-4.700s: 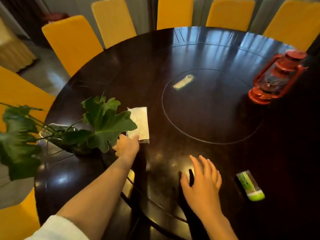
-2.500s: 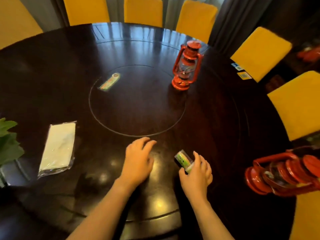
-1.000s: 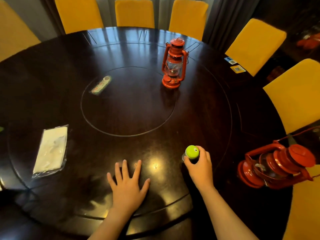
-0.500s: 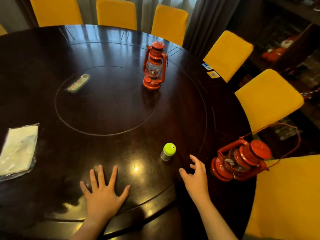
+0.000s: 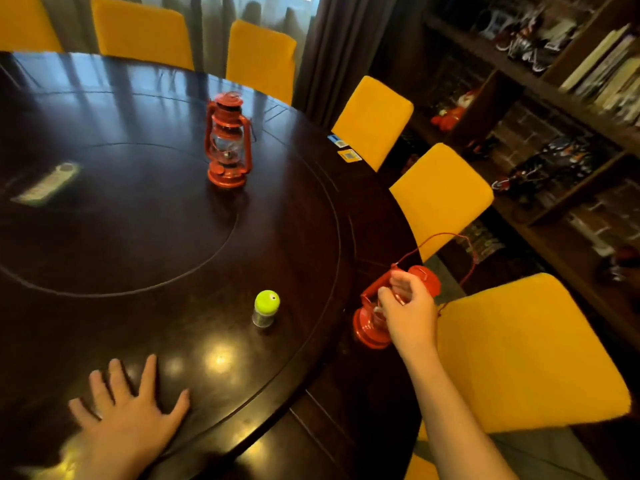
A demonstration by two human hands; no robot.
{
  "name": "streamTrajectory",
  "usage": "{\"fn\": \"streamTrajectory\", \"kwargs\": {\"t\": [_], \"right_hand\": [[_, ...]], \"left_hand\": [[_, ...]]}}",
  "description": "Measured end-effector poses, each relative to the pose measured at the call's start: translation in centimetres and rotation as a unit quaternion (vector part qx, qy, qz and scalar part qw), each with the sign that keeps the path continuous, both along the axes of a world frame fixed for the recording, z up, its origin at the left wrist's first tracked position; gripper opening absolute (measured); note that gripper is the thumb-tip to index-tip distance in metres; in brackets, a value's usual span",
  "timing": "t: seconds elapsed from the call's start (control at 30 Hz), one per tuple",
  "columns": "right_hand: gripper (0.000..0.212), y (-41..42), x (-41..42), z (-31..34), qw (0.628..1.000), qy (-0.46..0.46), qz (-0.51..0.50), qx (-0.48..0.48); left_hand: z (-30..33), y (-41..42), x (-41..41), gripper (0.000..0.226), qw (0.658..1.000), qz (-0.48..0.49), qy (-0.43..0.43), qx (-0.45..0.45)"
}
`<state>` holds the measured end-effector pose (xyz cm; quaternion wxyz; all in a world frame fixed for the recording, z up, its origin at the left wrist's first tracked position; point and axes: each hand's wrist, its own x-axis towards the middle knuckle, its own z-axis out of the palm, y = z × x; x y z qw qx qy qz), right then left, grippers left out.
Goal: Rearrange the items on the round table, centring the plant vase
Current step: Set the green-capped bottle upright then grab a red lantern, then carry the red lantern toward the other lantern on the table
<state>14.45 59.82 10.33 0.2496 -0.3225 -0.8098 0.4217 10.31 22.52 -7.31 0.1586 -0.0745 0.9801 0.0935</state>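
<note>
The plant vase is out of view. The dark round table [image 5: 145,244] has an inset centre circle. My right hand [image 5: 408,308] is curled around the frame of a red lantern [image 5: 366,328] that lies tipped at the table's right edge, its wire handle looping toward a chair. My left hand [image 5: 128,422] rests flat and spread on the near rim, holding nothing. A small bottle with a green cap [image 5: 266,307] stands upright between my hands. A second red lantern [image 5: 227,143] stands upright at the far right edge of the centre circle.
A flat labelled packet [image 5: 46,184] lies at the left of the centre circle. Two stickers [image 5: 343,148] sit on the far right rim. Yellow chairs [image 5: 519,351] ring the table closely. A cluttered bookshelf [image 5: 554,140] stands on the right.
My right hand stood the green-capped bottle upright, let it go, and moved right onto the tipped lantern. The view turned right; the plant and white packet left the frame. My left hand stays flat.
</note>
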Motion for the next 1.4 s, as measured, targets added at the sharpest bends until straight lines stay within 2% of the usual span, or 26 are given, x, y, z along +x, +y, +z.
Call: {"fn": "streamTrajectory", "kwargs": {"t": [0.07, 0.17, 0.27, 0.4, 0.47, 0.53, 0.57, 0.63, 0.7, 0.87, 1.03, 1.13, 1.2, 1.3, 1.4], "right_hand": [[0.021, 1.2, 0.5, 1.2, 0.998, 0.016, -0.02, 0.053], [0.018, 3.2, 1.4, 3.6, 0.98, 0.04, -0.059, 0.187], [0.03, 5.4, 2.0, 5.1, 0.957, 0.012, -0.099, 0.271], [0.065, 7.7, 1.3, 5.1, 0.964, -0.102, -0.112, 0.218], [0.072, 8.5, 0.7, 4.3, 0.98, -0.104, -0.099, 0.135], [0.063, 9.0, 0.2, 3.4, 0.992, -0.078, -0.089, 0.05], [0.052, 9.1, 0.0, 2.9, 0.993, -0.072, -0.088, 0.03], [0.025, 9.5, -0.1, 1.7, 0.994, -0.055, -0.091, 0.02], [0.016, 9.7, 0.2, 0.6, 0.995, -0.037, -0.093, 0.021], [0.047, 9.4, 0.8, -0.6, 0.997, -0.026, -0.067, -0.006], [0.058, 9.6, 1.2, -2.1, 0.999, -0.042, -0.033, -0.01], [0.088, 9.6, 1.4, -3.1, 0.997, -0.068, -0.01, -0.039], [0.1, 9.4, 1.6, -3.6, 0.997, -0.052, -0.009, -0.055], [0.102, 9.4, 1.5, -3.9, 0.997, -0.033, -0.014, -0.064], [0.083, 9.6, 1.0, -4.2, 0.998, -0.016, -0.024, -0.055]], "left_hand": [[0.2, 1.2, -0.5, 0.093, 1.0, -0.016, 0.014, 0.008], [0.6, 3.5, -0.7, 0.09, 0.997, -0.067, 0.006, 0.024], [0.9, 4.5, -0.8, 0.092, 0.996, -0.089, 0.006, 0.008], [1.2, 5.4, -1.0, 0.083, 0.984, -0.169, 0.049, 0.015], [0.8, 6.2, -1.1, 0.078, 0.978, -0.201, 0.045, 0.025], [0.3, 6.6, -0.9, 0.079, 0.977, -0.207, 0.045, 0.022], [0.1, 6.5, -0.8, 0.081, 0.977, -0.207, 0.05, 0.02], [0.0, 6.4, -0.8, 0.081, 0.975, -0.213, 0.054, 0.016], [0.2, 6.3, -0.8, 0.079, 0.974, -0.22, 0.054, 0.019], [0.0, 6.3, -0.7, 0.076, 0.974, -0.218, 0.065, 0.022], [-0.3, 6.3, -0.7, 0.075, 0.973, -0.22, 0.073, 0.022], [-0.5, 6.2, -0.7, 0.075, 0.973, -0.217, 0.079, 0.023], [-0.5, 6.2, -0.5, 0.075, 0.972, -0.215, 0.085, 0.026], [-0.5, 6.3, -0.4, 0.075, 0.973, -0.21, 0.092, 0.032], [-0.5, 6.5, -0.5, 0.076, 0.975, -0.198, 0.094, 0.034]]}}
